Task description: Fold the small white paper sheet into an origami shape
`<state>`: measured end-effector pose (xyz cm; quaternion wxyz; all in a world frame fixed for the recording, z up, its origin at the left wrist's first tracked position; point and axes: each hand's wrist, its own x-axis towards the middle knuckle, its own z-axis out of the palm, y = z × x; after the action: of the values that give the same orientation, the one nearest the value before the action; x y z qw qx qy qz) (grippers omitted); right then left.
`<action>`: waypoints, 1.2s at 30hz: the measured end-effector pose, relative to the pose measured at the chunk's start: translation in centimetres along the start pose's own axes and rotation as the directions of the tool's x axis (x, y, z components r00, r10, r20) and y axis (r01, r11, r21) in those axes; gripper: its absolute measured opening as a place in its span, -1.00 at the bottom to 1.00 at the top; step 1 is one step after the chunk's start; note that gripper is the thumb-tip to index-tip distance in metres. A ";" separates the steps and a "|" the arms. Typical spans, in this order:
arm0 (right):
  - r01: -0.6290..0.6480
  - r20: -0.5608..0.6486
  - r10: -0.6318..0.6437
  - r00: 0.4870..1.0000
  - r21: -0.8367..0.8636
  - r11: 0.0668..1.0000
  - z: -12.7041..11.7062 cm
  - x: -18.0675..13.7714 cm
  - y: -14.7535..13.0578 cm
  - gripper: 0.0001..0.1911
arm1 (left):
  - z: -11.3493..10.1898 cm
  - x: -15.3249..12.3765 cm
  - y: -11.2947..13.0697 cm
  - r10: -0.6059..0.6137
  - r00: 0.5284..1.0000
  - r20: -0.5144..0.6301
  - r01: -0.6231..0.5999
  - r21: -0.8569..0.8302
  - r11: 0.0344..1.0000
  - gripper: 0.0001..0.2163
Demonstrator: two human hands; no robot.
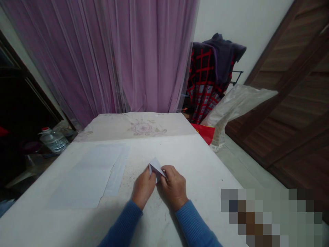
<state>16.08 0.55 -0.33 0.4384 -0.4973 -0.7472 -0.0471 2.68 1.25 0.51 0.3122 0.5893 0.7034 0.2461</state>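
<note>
A small piece of folded white paper (155, 165) is held between my two hands, just above the middle of the white table. My left hand (144, 187) pinches its left side, thumb on the near face. On the other side my right hand (174, 185) grips the right corner with thumb and curled fingers. A crease runs slantwise across the paper, and its top corner points away from me. The fingers behind the paper are partly hidden. To the left of my hands, flat white sheets (84, 178) lie overlapping on the table.
The white-covered table (200, 206) has a floral cloth (113, 127) across its far end. Behind it hang purple curtains (154, 51). A clear plastic bottle (53, 140) stands off the left edge. Right of the table are a red bag (205, 133), a translucent plastic bag (231, 106) and draped clothes (205, 65).
</note>
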 end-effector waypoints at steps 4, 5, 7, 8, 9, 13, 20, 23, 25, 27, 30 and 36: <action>-0.098 0.135 0.115 0.984 -0.130 0.987 0.0 0.0 0.2 -0.60 | -0.8 -0.7 0.8 0.079 0.997 -0.019 -0.074 0.187 0.980 -0.62; -0.118 0.149 0.140 0.979 -0.146 0.982 0.0 -0.1 0.4 -0.56 | -1.0 -0.8 0.9 0.087 0.996 -0.024 -0.080 0.210 0.975 -0.58; -0.168 0.151 0.192 0.970 -0.159 0.973 0.2 -0.3 0.9 -0.53 | -1.2 -0.9 0.7 0.100 0.995 -0.020 -0.093 0.239 0.967 -0.53; -0.194 0.144 0.216 0.966 -0.153 0.969 0.3 -0.4 1.1 -0.54 | -1.2 -0.9 0.5 0.109 0.994 -0.011 -0.102 0.251 0.962 -0.51; -0.219 0.134 0.238 0.962 -0.138 0.966 0.5 -0.5 1.4 -0.54 | -1.2 -0.9 0.3 0.120 0.993 -0.003 -0.115 0.261 0.959 -0.50; -0.331 0.121 0.334 0.935 -0.041 0.943 0.7 -0.5 2.1 -0.56 | -1.0 -0.4 -0.8 0.172 0.985 -0.011 -0.164 0.241 0.957 -0.48; -0.488 0.337 0.412 0.847 0.180 0.854 -0.7 1.4 3.9 -0.57 | -2.8 1.0 -1.0 0.064 0.986 0.153 -0.047 -0.112 0.993 -0.47; -0.465 0.369 0.397 0.840 0.114 0.878 -1.0 1.2 4.7 -0.56 | -3.4 1.4 -1.1 0.032 0.977 0.212 0.000 -0.150 0.989 -0.46; -0.388 0.356 0.348 0.868 0.047 0.920 -0.9 0.5 5.0 -0.56 | -3.3 1.3 -1.5 0.073 0.979 0.191 -0.052 -0.112 0.992 -0.49; -0.276 0.343 0.264 0.901 -0.016 0.961 -0.7 -0.3 5.1 -0.54 | -3.1 1.1 -2.1 0.146 0.976 0.161 -0.144 -0.027 0.989 -0.50; -0.120 0.342 0.138 0.929 -0.074 0.990 -0.5 -1.2 5.4 -0.51 | -2.9 0.5 -2.7 0.276 0.951 0.140 -0.295 0.142 0.945 -0.47; 0.000 0.317 0.023 0.948 -0.075 0.997 -0.5 -1.4 5.8 -0.49 | -3.4 -0.3 -2.4 0.421 0.884 0.205 -0.467 0.453 0.760 -0.42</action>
<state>21.15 2.18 -3.14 0.2940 -0.5187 -0.8028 0.0082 -1.42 0.60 1.13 0.1170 0.8089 0.5675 0.0997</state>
